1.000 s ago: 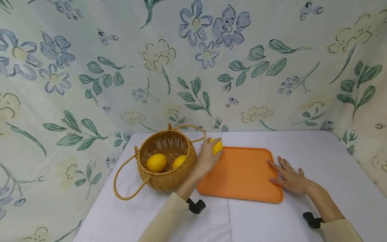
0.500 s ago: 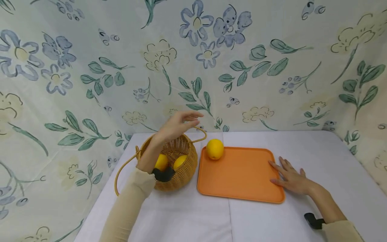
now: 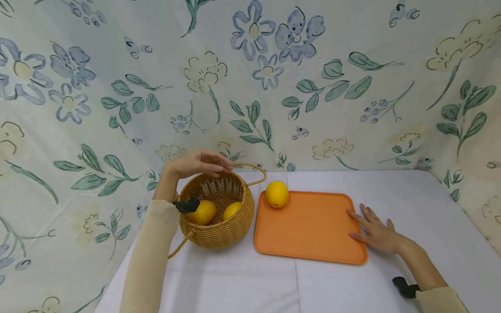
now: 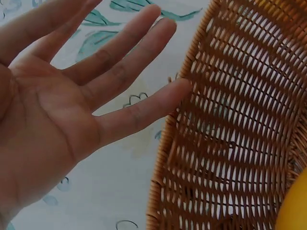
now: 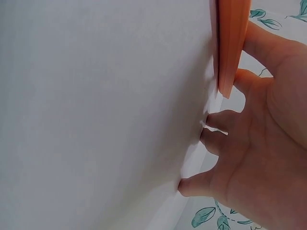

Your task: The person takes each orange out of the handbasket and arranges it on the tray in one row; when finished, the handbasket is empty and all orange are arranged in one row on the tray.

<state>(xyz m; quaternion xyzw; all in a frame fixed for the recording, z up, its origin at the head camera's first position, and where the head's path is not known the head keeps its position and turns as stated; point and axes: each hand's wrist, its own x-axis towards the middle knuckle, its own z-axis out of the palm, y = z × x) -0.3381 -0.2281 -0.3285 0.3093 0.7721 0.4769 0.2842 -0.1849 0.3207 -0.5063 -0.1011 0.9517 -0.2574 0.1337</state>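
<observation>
My left hand (image 3: 195, 164) hovers over the back rim of a round wicker basket (image 3: 219, 234), its palm bare and fingers extended. In the left wrist view, the little finger of that hand (image 4: 62, 105) overlaps the basket's rim (image 4: 163, 158); contact is unclear. Two yellow citrus fruits lie inside: one on the left (image 3: 204, 213), one on the right (image 3: 232, 210). Another yellow citrus fruit (image 3: 277, 194) sits at the back left corner of an orange tray (image 3: 309, 226). Spread fingers of my right hand (image 3: 377, 232) rest at the tray's right edge, some on the rim, others on the cloth.
A white cloth (image 3: 242, 282) covers the table. Behind and left hangs a floral curtain (image 3: 250, 108). The basket's thin looped handles stick out, one toward the back right (image 3: 265, 176), one at the front left (image 3: 178, 248), partly behind the left arm.
My left hand has let go of the yellow citrus fruit at the tray's back left corner, then moved left over the basket. The right hand has stayed at the tray's edge.
</observation>
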